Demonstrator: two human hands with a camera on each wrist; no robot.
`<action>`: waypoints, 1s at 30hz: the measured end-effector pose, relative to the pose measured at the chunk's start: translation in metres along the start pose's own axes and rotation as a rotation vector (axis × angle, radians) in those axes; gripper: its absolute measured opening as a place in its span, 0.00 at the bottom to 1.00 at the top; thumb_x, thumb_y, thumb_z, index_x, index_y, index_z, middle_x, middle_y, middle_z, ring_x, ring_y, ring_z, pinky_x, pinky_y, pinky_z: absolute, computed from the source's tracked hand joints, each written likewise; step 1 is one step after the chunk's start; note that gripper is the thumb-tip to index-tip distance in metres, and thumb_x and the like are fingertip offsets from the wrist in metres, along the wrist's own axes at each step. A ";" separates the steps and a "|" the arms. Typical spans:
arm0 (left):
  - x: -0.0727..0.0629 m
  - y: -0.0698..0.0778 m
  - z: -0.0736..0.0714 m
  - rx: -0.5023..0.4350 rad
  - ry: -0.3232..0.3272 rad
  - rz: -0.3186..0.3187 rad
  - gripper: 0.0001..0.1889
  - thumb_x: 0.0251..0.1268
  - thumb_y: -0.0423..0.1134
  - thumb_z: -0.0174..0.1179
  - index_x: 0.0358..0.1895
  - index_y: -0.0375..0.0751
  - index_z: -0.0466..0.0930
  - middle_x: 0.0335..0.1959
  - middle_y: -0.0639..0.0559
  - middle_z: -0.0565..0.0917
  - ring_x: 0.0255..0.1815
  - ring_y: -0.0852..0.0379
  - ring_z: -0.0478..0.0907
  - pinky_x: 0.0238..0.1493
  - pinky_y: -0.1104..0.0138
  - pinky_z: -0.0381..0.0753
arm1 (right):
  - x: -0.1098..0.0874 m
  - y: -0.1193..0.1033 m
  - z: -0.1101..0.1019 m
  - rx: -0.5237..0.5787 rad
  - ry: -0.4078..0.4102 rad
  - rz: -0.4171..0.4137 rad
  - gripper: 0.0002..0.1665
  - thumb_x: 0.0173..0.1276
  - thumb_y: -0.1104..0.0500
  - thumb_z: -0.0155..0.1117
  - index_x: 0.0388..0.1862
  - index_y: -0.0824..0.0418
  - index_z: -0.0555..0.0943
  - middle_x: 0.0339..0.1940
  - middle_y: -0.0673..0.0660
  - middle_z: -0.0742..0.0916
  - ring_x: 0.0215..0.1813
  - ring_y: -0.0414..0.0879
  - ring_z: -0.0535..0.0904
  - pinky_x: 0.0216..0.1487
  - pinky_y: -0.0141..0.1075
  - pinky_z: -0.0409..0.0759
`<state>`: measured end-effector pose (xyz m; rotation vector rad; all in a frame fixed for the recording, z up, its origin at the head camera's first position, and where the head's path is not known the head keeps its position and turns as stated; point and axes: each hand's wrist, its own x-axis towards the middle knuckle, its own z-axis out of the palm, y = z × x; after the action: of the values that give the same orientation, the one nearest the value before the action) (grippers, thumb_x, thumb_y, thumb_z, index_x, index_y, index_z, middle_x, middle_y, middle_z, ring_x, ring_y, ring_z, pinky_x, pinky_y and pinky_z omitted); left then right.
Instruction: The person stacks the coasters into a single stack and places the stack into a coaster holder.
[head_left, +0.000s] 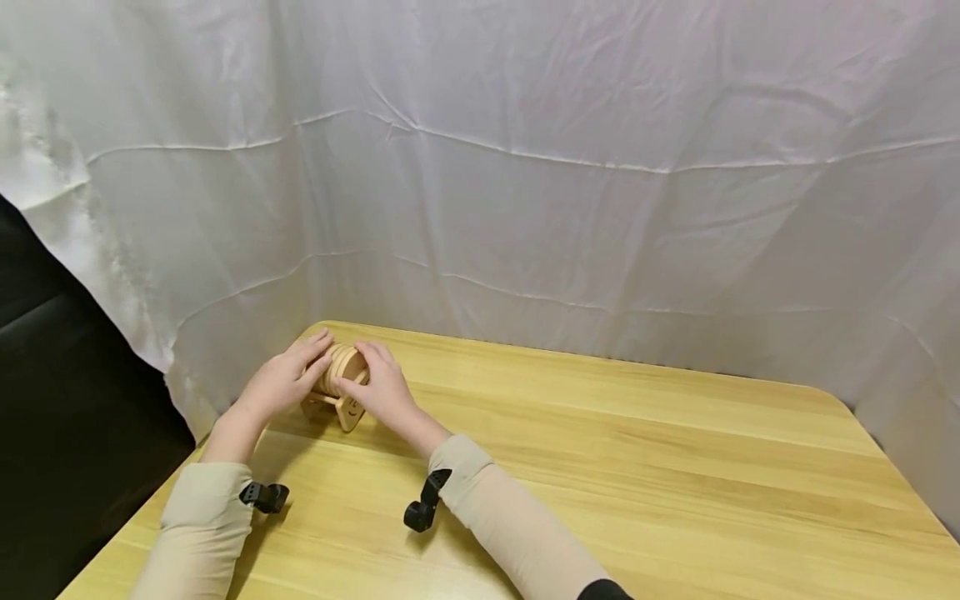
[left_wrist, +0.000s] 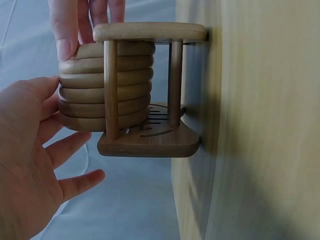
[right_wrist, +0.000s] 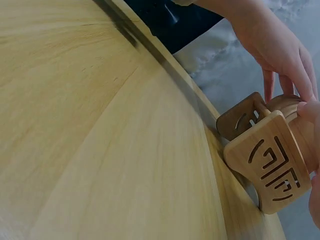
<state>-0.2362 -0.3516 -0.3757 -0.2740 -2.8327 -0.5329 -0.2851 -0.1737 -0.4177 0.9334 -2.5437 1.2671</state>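
Note:
A stack of round wooden coasters (left_wrist: 82,95) sits on edge in a wooden coaster holder (left_wrist: 150,31). The holder has two end panels, joined by round rods and pierced with slots. At the table's far left corner, my left hand (head_left: 281,383) spans the stack from above. Its thumb touches the coasters' near side, other fingers reach behind them, and two fingers spread away past the end. My right hand (head_left: 386,390) grips the stack's right end, thumb in front and fingers over the top. Behind the coasters, some fingertips of both hands are hidden.
The holder stands on a light wood-grain table (head_left: 600,467), close to its far left edge. White cloth (head_left: 525,208) hangs behind and around the table. A black surface (head_left: 67,400) lies beyond the left edge. Each sleeve carries a small black camera mount (head_left: 423,504).

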 end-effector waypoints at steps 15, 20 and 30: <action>0.000 0.005 0.001 0.006 -0.091 -0.004 0.29 0.79 0.50 0.41 0.74 0.37 0.59 0.75 0.35 0.60 0.75 0.35 0.58 0.73 0.41 0.57 | -0.001 0.001 0.000 -0.123 -0.034 -0.032 0.39 0.66 0.43 0.66 0.70 0.59 0.70 0.69 0.54 0.76 0.70 0.47 0.73 0.70 0.37 0.73; 0.001 0.006 0.004 0.024 -0.077 0.023 0.27 0.79 0.46 0.43 0.73 0.35 0.61 0.73 0.34 0.63 0.73 0.34 0.61 0.72 0.41 0.60 | -0.002 0.002 -0.001 -0.132 -0.052 -0.017 0.39 0.66 0.42 0.65 0.71 0.58 0.69 0.70 0.54 0.76 0.70 0.47 0.72 0.70 0.37 0.72; 0.006 0.009 0.004 -0.013 -0.122 0.009 0.29 0.80 0.48 0.41 0.75 0.35 0.57 0.75 0.34 0.59 0.75 0.34 0.58 0.73 0.41 0.57 | 0.001 0.006 -0.008 -0.185 -0.085 -0.006 0.41 0.67 0.40 0.62 0.73 0.56 0.67 0.70 0.53 0.76 0.70 0.46 0.72 0.70 0.36 0.72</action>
<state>-0.2408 -0.3411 -0.3752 -0.3327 -2.9448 -0.5502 -0.2905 -0.1655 -0.4166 0.9731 -2.6646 0.9886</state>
